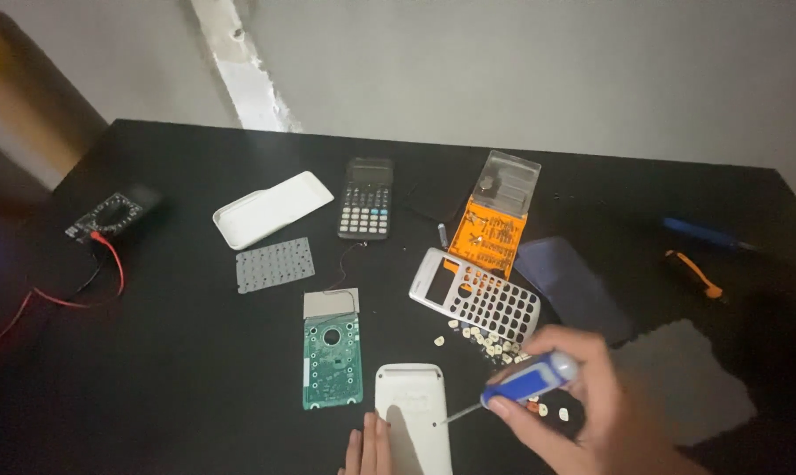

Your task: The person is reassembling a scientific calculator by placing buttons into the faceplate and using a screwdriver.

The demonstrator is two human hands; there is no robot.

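Centrally, right hand (583, 396) gripping blue screwdriver (525, 383), left hand (369, 449) flat beside white calculator back (413, 413), below orange bit case (495, 224).

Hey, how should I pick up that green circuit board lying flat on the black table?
Probably pinch the green circuit board by its two long side edges, coming straight down from above. It lies flat, and its long sides look free; a thin wire leaves its silver top end.

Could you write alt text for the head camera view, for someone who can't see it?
The right hand holds a blue screwdriver with its tip on a white calculator back, which the left hand steadies on a black table. Around them lie a green circuit board, a grey front shell, loose keys, a whole calculator and a multimeter.
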